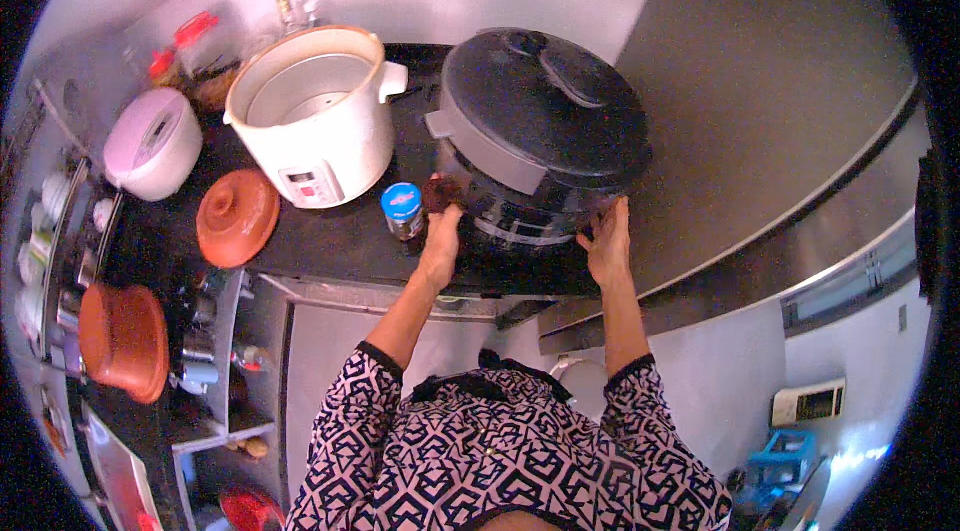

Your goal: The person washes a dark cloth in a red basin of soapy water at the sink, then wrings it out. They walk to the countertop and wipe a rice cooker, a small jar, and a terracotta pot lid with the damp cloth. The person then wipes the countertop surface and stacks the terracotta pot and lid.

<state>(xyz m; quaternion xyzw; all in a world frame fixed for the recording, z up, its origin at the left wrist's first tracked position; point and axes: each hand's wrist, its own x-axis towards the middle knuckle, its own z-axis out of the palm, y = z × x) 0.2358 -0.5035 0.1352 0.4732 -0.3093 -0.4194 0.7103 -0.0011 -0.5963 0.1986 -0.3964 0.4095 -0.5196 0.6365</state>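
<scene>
A large electric pressure cooker (544,111) with a dark domed lid stands on the dark countertop (352,246). My left hand (444,223) is against the lower left of its body, beside a jar with a blue lid (402,202). At the lower right side of the cooker is my right hand (609,235), its thumb apart from the fingers. Both hands' fingertips are partly dark and hard to see, so their hold is unclear. Left of the cooker stands a white electric cooker housing (322,141), open at the top, with a small control panel.
An orange clay lid (237,217) and a pink-topped rice cooker (154,143) are on the counter's left part. Behind them stand red-lidded jars (206,58). An orange clay pot (124,342) sits at lower left, near a dish rack (64,246). A tall metallic panel (757,103) bounds the right.
</scene>
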